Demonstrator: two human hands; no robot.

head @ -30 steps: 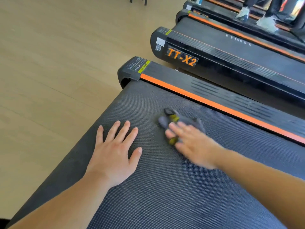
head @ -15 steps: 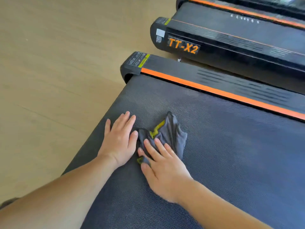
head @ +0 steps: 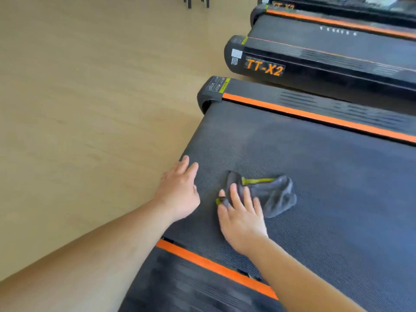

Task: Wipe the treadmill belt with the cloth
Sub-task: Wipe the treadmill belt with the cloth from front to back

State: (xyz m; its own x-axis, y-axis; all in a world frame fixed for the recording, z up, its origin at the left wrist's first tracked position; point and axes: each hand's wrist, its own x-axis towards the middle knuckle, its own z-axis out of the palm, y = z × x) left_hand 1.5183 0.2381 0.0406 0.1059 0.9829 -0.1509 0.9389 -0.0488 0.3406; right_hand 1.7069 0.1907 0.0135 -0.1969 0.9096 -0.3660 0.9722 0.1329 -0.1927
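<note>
Left hand [head: 179, 192]: flat, fingers extended together, left of the cloth [head: 273, 194], apart from it.
Right hand [head: 242, 216]: fingers spread, pressing the cloth's near-left part.

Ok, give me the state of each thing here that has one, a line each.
left hand: fingers straight, holding nothing.
right hand: fingers straight, pressing on the cloth.
cloth: crumpled, lying on the treadmill belt, near end under the right hand.
treadmill belt: level, cloth on it.
TT-X2 treadmill: alongside, untouched.
</note>
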